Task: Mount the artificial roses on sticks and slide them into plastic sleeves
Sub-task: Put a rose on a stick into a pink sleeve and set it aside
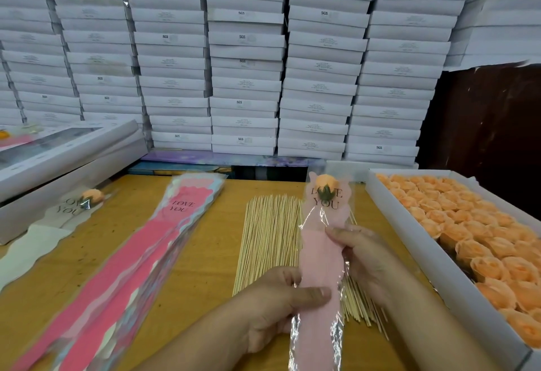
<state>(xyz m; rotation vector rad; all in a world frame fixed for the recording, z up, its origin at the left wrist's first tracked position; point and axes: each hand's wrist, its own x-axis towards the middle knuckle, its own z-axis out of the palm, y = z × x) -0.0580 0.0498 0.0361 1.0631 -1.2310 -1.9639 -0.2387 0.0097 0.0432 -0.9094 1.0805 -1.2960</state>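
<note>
- The left hand (278, 297) pinches the lower part of a pink sleeve (322, 259), thumb across its front and fingers curled behind.
- The right hand (366, 256) grips the same sleeve higher up from its right edge, with fingers wrapped round the clear plastic.
- The sleeve stands nearly upright above the table (205, 253), printed "LOVE YOU" near its top.
- An orange rose (324, 181) sits inside the sleeve's top, its green base just under the bloom; I cannot make out the stick through the pink.
- A bundle of sticks (269, 239) lies flat on the table just behind and left of the held sleeve.
- A white tray (439, 271) at the right is packed with orange roses (456, 218).
- A stack of pink sleeves (140, 253) lies diagonally at the left of the sticks.
- Further left, a finished rose (93, 197) in a pale sleeve lies on the table, beside flat white boxes (58, 154).
- A wall of stacked white boxes (246, 63) fills the background.
</note>
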